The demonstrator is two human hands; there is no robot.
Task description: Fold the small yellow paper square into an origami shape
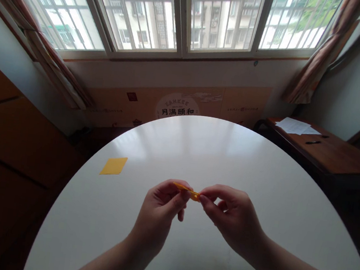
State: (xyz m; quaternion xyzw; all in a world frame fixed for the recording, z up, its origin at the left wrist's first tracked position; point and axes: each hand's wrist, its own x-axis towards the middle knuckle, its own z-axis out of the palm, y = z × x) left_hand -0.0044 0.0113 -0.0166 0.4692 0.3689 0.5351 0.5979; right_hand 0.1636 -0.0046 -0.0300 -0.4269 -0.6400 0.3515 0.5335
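Note:
Both of my hands are raised above the round white table [261, 171], fingertips meeting at a small folded orange paper [189, 191]. My left hand [160, 213] pinches the paper's left part between thumb and fingers. My right hand [230, 218] pinches its right end with thumb and forefinger. The paper is seen nearly edge-on, so its shape is hard to make out. A flat yellow paper square [113, 166] lies on the table to the left, well apart from both hands.
A dark wooden side table [335, 156] at the right carries white sheets [294, 126] and a pen [313, 142]. Wooden furniture [7, 149] stands at the left. A cardboard panel [183, 105] leans under the barred window, behind the table.

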